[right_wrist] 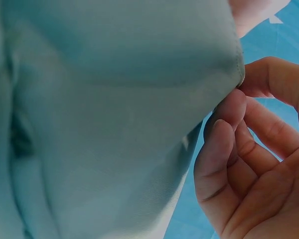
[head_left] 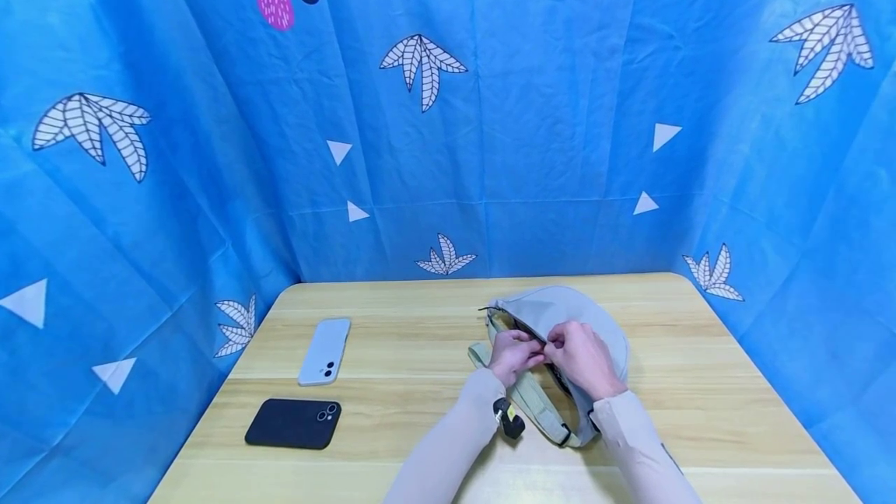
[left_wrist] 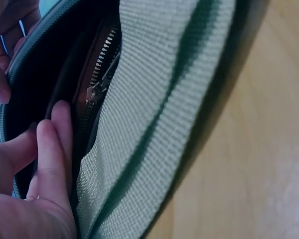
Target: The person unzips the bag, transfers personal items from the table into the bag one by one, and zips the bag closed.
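Note:
A pale grey-green waist bag [head_left: 560, 306] lies on the table with its main zip undone. In the left wrist view, its dark inside shows a metal-toothed inner zipper [left_wrist: 103, 55] with a slider. My left hand [head_left: 514, 352] reaches into the mouth, thumb and fingers pinching the dark inner fabric beside that zipper. Across from it, my right hand [head_left: 581, 356] pinches the zip-lined rim of the bag between thumb and fingertips. A wide webbing strap [left_wrist: 154, 114] runs along the near side of the opening. How deep the bag goes is hidden.
A light-coloured phone [head_left: 325, 351] and a black phone [head_left: 293, 423] lie at the left of the wooden table [head_left: 406, 309], camera sides up. Blue patterned curtains [head_left: 546, 138] hang behind and along both sides. A small black device [head_left: 511, 420] sits at the left wrist.

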The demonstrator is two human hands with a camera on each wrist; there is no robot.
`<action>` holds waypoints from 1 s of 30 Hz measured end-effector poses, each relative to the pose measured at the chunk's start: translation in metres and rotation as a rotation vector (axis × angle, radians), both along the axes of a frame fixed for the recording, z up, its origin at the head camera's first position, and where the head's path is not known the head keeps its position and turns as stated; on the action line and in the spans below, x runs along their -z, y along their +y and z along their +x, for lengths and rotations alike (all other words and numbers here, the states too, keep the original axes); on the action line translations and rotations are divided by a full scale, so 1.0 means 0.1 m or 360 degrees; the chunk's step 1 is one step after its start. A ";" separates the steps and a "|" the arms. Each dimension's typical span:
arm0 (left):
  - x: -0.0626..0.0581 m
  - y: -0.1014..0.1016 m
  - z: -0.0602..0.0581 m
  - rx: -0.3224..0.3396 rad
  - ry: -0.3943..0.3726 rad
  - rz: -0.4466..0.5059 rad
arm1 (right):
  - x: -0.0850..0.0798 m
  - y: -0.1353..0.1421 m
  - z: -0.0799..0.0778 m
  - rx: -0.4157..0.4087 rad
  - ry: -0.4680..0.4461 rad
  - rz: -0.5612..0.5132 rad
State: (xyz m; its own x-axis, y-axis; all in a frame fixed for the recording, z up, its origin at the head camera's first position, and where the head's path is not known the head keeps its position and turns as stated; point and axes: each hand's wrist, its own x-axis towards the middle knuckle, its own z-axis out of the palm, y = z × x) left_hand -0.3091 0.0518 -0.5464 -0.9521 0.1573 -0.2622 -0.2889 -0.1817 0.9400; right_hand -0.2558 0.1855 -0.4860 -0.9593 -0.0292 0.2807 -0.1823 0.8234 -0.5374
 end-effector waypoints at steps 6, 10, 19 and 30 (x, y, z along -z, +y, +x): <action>0.01 0.02 0.00 -0.0047 0.0011 -0.0065 | -0.02 -0.02 0.01 -0.0014 -0.0007 -0.0007; 0.02 0.03 0.00 -0.0071 0.0025 -0.0118 | -0.03 -0.03 0.01 -0.0020 0.0002 -0.0008; -0.02 0.02 0.03 -0.0063 0.0022 -0.0115 | -0.03 -0.01 0.00 -0.0008 0.0003 -0.0034; -0.01 -0.12 0.04 0.0183 0.0003 0.0035 | -0.06 0.01 0.02 -0.0002 0.0004 -0.0032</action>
State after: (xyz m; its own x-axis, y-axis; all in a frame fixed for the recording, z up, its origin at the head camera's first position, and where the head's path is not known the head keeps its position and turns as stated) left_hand -0.3050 0.0394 -0.5454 -0.9279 0.2714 -0.2556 -0.3072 -0.1681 0.9367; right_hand -0.2541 0.1864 -0.4797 -0.9586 -0.0245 0.2836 -0.1844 0.8123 -0.5533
